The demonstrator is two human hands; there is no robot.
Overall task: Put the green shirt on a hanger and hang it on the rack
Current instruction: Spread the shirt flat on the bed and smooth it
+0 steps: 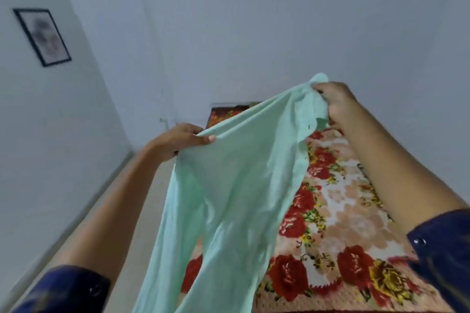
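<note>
Both hands hold the green shirt up in the air, spread between them. The left hand pinches its upper edge between thumb and fingers; the right hand, higher, is clenched around bunched fabric near the collar. The shirt hangs down from the hands, over the flowered bed below the right hand.

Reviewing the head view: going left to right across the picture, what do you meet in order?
Framed picture on the wall → left hand → green shirt held up between both hands → right hand → floral bedspread. No hanger or rack is in view.
</note>
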